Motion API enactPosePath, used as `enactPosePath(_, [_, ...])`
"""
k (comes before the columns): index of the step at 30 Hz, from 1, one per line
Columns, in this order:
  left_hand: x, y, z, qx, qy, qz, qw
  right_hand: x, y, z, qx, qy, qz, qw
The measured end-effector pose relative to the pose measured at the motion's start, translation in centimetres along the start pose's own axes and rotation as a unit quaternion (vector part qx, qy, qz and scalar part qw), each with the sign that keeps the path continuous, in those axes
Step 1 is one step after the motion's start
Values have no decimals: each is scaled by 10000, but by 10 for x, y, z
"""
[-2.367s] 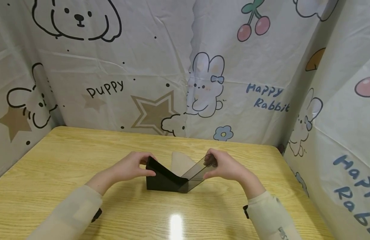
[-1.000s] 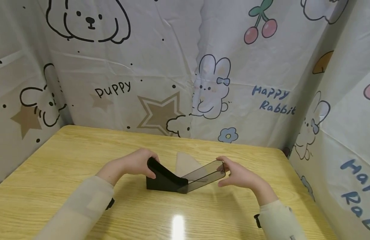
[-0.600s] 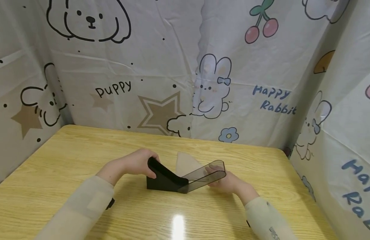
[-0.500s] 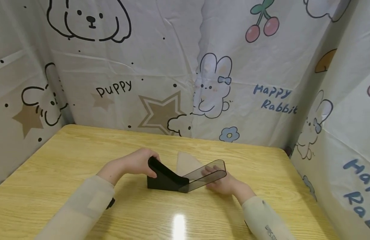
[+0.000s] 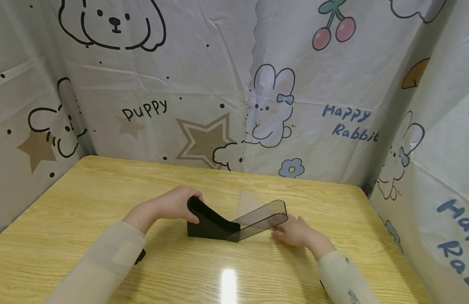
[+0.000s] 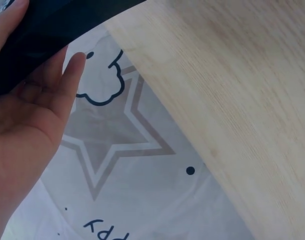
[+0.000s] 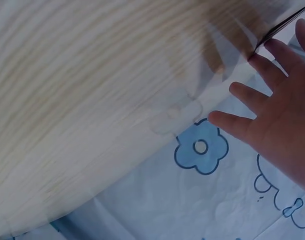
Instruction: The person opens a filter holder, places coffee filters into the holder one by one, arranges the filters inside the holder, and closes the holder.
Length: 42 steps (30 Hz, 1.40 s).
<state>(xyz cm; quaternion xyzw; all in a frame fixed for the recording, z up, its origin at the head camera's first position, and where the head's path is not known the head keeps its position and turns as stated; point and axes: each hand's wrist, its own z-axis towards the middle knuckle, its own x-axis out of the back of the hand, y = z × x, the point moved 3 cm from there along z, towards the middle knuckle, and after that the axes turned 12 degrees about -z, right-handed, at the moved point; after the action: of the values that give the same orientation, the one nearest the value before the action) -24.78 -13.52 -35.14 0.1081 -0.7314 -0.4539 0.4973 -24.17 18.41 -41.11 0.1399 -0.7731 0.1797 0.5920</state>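
Note:
A black box [image 5: 209, 226] with a sloped, scooped top sits mid-table. Its smoky clear lid [image 5: 258, 221] is swung out to the right. My left hand [image 5: 175, 203] grips the box's tall left end, thumb on the near side and fingers behind; the box [image 6: 57, 30] also fills the top left of the left wrist view. Behind the lid is a beige fan-shaped paper coffee filter [image 5: 247, 204], partly seen through the plastic. My right hand [image 5: 293, 231] holds the filter's right part, fingertips partly behind the lid. In the right wrist view, that hand [image 7: 287, 115] has its other fingers spread.
The pale wood table [image 5: 150, 261] reaches back to a printed cloth [image 5: 204, 84] hung along the rear and both sides. A bright light reflection [image 5: 229, 285] shows near the front edge.
My right hand left the lid's end, reached in behind the lid, then shifted right, and the filter slid right with it. The lid sank lower earlier on. My left hand stays on the box.

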Motion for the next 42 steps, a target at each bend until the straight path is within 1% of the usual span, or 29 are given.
enactPosePath(3, [-1,-3,-1,119,47,-98,9999,0,9,-5,-73,-22,11,10000])
enactPosePath(7, [-3,-10,-2,314,35,-373,9988,2,19,-13,-165,-124,43,9998])
enactPosePath(12, [-3,-13,-1,334,-78,-743,9966,5,35,-24,-340,-220,35,9992])
enactPosePath(15, [-3,-13,-1,330,-152,-963,9947,5,45,-30,-372,-236,-80,9990])
enactPosePath(20, [-3,-12,0,312,-168,-1007,9943,3,55,-38,-412,-197,-137,9989])
enactPosePath(23, [-3,-12,2,327,-162,-1006,9943,4,58,-41,-467,-202,-8,9987])
enactPosePath(27, [-3,-13,3,344,-138,-970,9946,7,58,-44,-518,-254,-6,9983])
enactPosePath(33, [-3,-13,5,319,-125,-897,9954,13,54,-47,-625,-325,-354,9969])
enactPosePath(36, [-3,-14,7,312,-119,-820,9961,13,55,-48,-580,-325,-456,9967])
enactPosePath(42, [-4,-13,9,208,-172,-805,9964,12,57,-48,-561,-314,-383,9972])
